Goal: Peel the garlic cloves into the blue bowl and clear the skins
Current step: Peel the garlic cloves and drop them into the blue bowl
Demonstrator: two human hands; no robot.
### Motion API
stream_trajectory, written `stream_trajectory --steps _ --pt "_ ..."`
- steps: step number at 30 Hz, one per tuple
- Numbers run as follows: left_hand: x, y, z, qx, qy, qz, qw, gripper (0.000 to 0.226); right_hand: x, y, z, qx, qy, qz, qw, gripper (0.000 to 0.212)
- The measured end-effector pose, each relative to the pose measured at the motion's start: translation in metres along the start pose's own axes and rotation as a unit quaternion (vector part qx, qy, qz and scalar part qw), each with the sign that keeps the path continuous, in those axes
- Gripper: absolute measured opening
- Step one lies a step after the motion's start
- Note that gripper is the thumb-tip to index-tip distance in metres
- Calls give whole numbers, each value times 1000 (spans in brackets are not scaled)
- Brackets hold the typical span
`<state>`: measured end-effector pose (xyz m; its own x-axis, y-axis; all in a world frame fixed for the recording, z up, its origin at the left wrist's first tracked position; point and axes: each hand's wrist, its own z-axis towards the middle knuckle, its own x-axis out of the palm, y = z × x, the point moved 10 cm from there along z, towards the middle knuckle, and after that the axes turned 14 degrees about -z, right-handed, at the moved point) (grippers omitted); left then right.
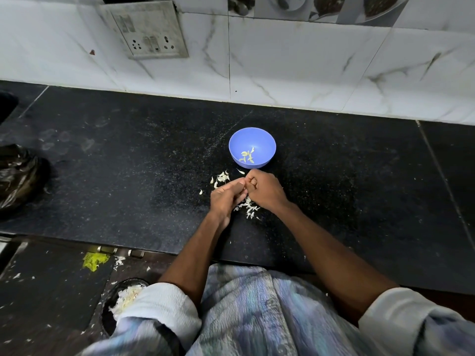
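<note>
Head view: on the black desk (334, 176) the left hand (226, 197) and right hand (264, 188) meet, fingers curled together over scattered skins (248, 208); what they pinch is hidden. Just beyond, the blue bowl (252, 147) holds a few peeled cloves (247, 156).

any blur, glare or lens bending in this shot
Head view: wide-angle bending curves the counter edge and wall tiles; the sleeves at the bottom edge are smeared; soft sheen on the counter at left, no hard glare; the blue bowl and the hands, left and right, are fairly sharp.
</note>
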<state>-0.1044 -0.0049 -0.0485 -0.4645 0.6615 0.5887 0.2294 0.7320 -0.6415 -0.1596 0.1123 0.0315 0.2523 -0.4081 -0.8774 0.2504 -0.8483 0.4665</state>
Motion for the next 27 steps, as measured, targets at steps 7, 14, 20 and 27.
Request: stream_trajectory --steps 7,14,20,27 --pt "6 -5 -3 11 26 34 999 25 4 -10 0 21 5 55 998 13" --pt "8 -17 -3 81 15 112 990 24 6 -11 -2 31 8 66 997 17" --pt "15 -26 -5 134 35 185 973 22 11 -10 -4 51 37 76 995 13" --pt "10 -30 -6 153 24 192 969 22 10 -12 -4 87 47 144 985 15"
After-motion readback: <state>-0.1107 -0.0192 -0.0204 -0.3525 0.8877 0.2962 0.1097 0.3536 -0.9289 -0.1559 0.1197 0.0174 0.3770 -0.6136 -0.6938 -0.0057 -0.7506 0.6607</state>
